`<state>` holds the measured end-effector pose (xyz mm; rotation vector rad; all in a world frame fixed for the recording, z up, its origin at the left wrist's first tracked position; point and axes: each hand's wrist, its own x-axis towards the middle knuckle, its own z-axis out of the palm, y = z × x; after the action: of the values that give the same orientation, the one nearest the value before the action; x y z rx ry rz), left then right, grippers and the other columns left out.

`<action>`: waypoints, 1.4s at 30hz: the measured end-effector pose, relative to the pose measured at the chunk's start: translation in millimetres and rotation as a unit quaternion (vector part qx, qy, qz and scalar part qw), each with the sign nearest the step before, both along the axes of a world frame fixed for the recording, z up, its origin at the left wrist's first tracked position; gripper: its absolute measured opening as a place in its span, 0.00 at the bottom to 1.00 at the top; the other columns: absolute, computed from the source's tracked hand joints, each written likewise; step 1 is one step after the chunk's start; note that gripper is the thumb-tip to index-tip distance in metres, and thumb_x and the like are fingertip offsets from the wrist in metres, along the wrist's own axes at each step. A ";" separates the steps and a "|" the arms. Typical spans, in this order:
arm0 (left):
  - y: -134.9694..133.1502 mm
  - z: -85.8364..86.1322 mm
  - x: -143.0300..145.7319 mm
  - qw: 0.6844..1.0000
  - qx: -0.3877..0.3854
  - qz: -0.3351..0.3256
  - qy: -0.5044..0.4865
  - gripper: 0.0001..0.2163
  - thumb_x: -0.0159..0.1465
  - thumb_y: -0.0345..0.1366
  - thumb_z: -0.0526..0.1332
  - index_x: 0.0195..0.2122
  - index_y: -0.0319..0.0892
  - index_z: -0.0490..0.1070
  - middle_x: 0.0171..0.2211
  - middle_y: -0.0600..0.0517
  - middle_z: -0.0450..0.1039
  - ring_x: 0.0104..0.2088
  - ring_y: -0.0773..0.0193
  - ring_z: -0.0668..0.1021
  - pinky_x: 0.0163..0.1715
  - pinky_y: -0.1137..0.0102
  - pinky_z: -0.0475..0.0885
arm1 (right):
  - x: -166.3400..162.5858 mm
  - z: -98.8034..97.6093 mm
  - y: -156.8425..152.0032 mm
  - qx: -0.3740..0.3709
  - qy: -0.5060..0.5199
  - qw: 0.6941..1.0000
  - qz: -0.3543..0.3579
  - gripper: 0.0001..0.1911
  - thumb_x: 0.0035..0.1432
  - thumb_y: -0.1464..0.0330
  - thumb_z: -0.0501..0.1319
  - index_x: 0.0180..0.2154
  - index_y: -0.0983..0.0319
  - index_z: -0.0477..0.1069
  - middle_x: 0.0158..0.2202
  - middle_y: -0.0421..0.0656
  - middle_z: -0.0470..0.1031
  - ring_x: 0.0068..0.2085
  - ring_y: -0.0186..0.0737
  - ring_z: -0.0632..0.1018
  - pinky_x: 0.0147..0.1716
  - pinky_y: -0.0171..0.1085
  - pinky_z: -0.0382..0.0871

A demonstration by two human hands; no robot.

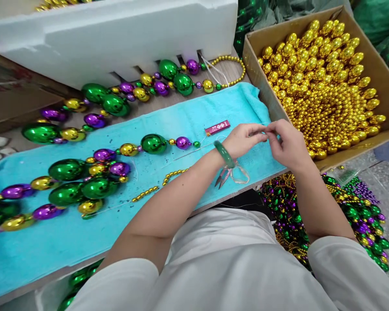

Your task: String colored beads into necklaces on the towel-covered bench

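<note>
My left hand (pixel 243 140) and my right hand (pixel 285 140) meet above the right end of the blue towel (pixel 168 116), fingertips pinched together. A fine pale thread seems to run between them, mostly hidden by the fingers. A green bangle circles my left wrist. Thread scissors (pixel 224 176) lie just below that wrist, beside a pale loop. On the towel rests a bead strand (pixel 154 144) of large green, purple and gold beads, a thin thread trailing from its end. Small gold beads (pixel 145 193) on a thread pass under my left forearm. A dark red packet (pixel 217 128) lies behind my left hand.
A cardboard box (pixel 372 39) full of gold bead strands stands at the right. Another multicoloured strand (pixel 183 84) stretches along the towel's back edge, before a white foam box (pixel 132 39). Below right, a heap of coloured beads (pixel 363 216) sits near the floor.
</note>
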<state>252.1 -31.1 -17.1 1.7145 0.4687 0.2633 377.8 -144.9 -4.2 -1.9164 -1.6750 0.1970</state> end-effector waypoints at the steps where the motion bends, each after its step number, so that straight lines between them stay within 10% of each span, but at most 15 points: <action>1: 2.9 1.8 0.8 0.999 -0.038 -0.011 0.003 0.11 0.60 0.35 0.60 0.40 0.34 0.76 0.33 0.47 0.78 0.36 0.64 0.77 0.41 0.66 0.72 | 2.5 4.6 -0.7 0.018 0.003 1.000 -0.012 0.07 0.60 0.70 0.51 0.37 0.60 0.67 0.36 0.45 0.73 0.39 0.41 0.74 0.37 0.39 0.66; 11: 36.0 30.4 -48.1 0.995 -0.090 0.017 0.049 0.09 0.57 0.39 0.62 0.30 0.38 0.77 0.30 0.49 0.78 0.32 0.65 0.77 0.37 0.67 0.70 | 86.8 34.3 -8.8 0.246 0.034 0.926 -0.284 0.03 0.55 0.71 0.55 0.32 0.58 0.66 0.27 0.44 0.69 0.26 0.41 0.76 0.24 0.38 0.64; 22: 40.4 21.9 -76.9 0.972 -0.219 0.068 0.055 0.11 0.51 0.41 0.68 0.28 0.37 0.74 0.27 0.50 0.75 0.26 0.69 0.75 0.32 0.70 0.72 | 108.3 9.6 3.8 0.163 0.019 0.914 -0.371 0.04 0.48 0.72 0.56 0.29 0.60 0.67 0.23 0.44 0.70 0.25 0.39 0.75 0.24 0.37 0.65; 30: 38.9 24.9 -121.2 0.963 -0.220 0.131 0.078 0.12 0.50 0.42 0.70 0.27 0.38 0.75 0.24 0.51 0.74 0.18 0.73 0.69 0.22 0.72 0.69 | 87.2 6.0 1.7 -0.040 -0.065 0.957 -0.279 0.05 0.49 0.71 0.59 0.29 0.59 0.73 0.35 0.50 0.75 0.34 0.46 0.73 0.34 0.46 0.65; 37: 27.0 34.1 -135.4 0.975 -0.160 0.143 0.056 0.11 0.53 0.42 0.67 0.29 0.39 0.75 0.28 0.51 0.75 0.23 0.71 0.73 0.28 0.70 0.71 | -40.1 0.8 32.1 -0.002 0.148 0.984 0.096 0.21 0.54 0.69 0.59 0.51 0.58 0.71 0.52 0.47 0.72 0.33 0.36 0.75 0.36 0.40 0.71; 42: 22.6 40.5 -162.1 0.990 -0.061 0.112 0.063 0.10 0.56 0.41 0.64 0.26 0.39 0.74 0.25 0.51 0.74 0.28 0.66 0.74 0.36 0.68 0.71 | -73.5 -9.5 39.5 -0.068 0.216 0.961 0.162 0.07 0.54 0.71 0.59 0.33 0.61 0.77 0.35 0.43 0.79 0.36 0.37 0.76 0.38 0.37 0.69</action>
<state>90.1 -8.5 23.4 1.5661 0.7577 0.2822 304.4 -105.4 -13.7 -1.5323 -1.6856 0.8165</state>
